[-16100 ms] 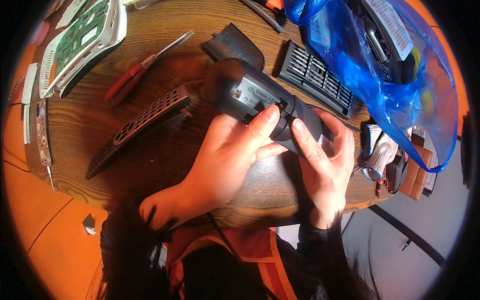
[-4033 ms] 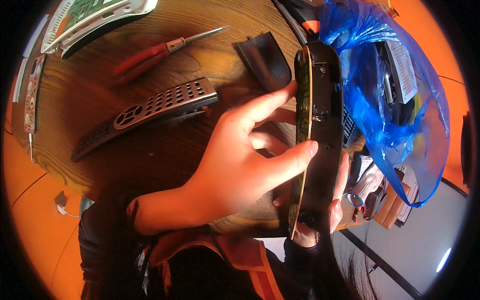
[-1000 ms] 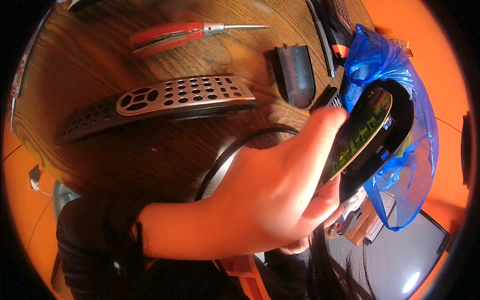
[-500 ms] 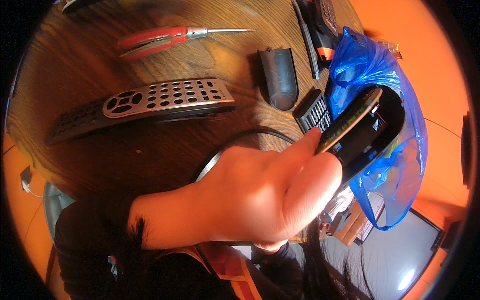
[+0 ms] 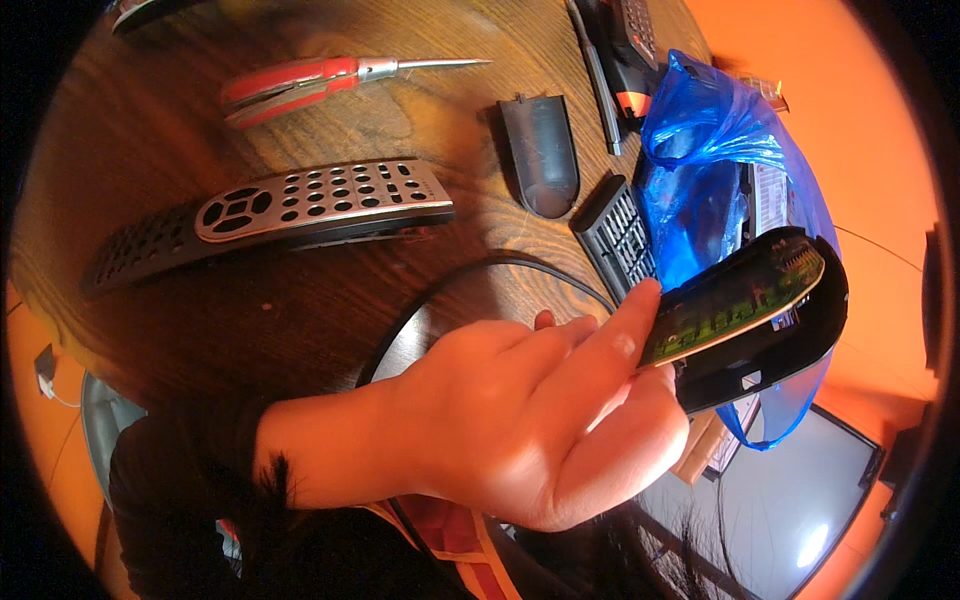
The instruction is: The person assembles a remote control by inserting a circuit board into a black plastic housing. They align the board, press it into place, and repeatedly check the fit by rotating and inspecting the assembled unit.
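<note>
My left hand (image 5: 520, 425) reaches in from the lower left, closed, with thumb and index finger on the near end of a green circuit board (image 5: 740, 308). The board sits tilted in a black plastic shell (image 5: 825, 345), one long edge raised so that the inside shows. Whether the fingers also grip the shell is hidden. My right hand cannot be made out. Just beyond the fingertips lies a black rubber keypad (image 5: 622, 235), and past it a dark curved cover (image 5: 542, 155). A silver and black remote-control faceplate (image 5: 300, 205) rests on the table to the left.
A screwdriver with a red handle (image 5: 300, 85) lies at the far side of the wooden table (image 5: 400, 120). A blue plastic bag (image 5: 710, 120) stands at the right edge. Beside it are a grey pen-like tool (image 5: 598, 80) and another remote (image 5: 634, 30). Below right is a screen (image 5: 800, 500).
The shell and board have tipped and moved toward lower right, so the board's green face now shows. My left index finger has straightened along the board. The whole view has shifted slightly.
</note>
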Action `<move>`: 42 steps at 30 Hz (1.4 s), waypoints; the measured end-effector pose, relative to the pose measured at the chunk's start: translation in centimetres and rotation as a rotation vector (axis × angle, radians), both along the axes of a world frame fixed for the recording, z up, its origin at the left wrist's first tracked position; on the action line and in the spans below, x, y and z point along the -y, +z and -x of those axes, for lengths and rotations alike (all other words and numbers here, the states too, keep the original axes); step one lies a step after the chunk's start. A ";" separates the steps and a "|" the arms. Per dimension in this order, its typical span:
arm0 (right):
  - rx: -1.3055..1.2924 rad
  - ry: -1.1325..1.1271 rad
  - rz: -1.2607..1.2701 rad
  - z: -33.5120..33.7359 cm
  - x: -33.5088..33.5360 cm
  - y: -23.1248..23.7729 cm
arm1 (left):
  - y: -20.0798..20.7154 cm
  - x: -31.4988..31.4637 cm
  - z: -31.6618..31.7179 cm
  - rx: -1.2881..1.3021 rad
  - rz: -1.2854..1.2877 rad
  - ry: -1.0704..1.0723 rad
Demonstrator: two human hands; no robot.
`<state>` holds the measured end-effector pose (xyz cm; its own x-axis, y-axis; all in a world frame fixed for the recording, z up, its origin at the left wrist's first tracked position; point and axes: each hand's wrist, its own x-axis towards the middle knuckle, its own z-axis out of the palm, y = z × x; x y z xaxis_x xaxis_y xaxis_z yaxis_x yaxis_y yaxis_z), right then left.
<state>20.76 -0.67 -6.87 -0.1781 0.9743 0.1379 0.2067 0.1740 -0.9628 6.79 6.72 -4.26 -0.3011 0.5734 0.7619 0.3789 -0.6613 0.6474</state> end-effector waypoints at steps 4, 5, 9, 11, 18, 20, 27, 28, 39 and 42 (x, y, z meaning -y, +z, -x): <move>0.005 -0.012 0.001 0.1 0.0 0.0 | 0.4 0.3 0.4 -0.023 -0.010 -0.051; 0.005 -0.017 0.000 0.1 0.0 0.0 | 0.5 0.5 0.6 -0.029 0.004 -0.094; 0.010 -0.027 0.005 0.2 0.0 0.0 | 1.1 0.9 0.6 -0.007 0.059 -0.124; 0.010 -0.026 0.008 0.2 0.1 0.0 | 1.4 1.2 0.5 -0.001 0.063 -0.100; 0.014 -0.030 0.020 0.2 0.0 -0.1 | 1.3 1.3 0.9 -0.080 0.078 -0.161; 0.013 -0.033 0.024 0.1 -0.1 -0.1 | 1.3 1.3 0.8 -0.103 0.072 -0.174; 0.012 -0.042 0.032 -0.1 -0.3 -0.3 | 0.9 0.8 0.3 -0.171 0.056 -0.159; 0.015 -0.044 0.032 -0.1 -0.4 -0.2 | 0.9 0.6 0.2 -0.148 0.047 -0.168; 0.021 -0.041 0.037 0.5 0.3 -0.2 | 2.1 2.6 0.1 -0.120 0.161 0.019; 0.023 -0.041 0.036 0.7 0.6 0.0 | 2.7 3.1 0.4 -0.142 0.187 0.055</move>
<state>20.04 -1.25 -6.84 -0.1411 0.9851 0.0986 0.2348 0.1301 -0.9633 6.38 3.66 -1.57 -0.2334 0.6940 0.6811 0.5071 -0.5108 0.6942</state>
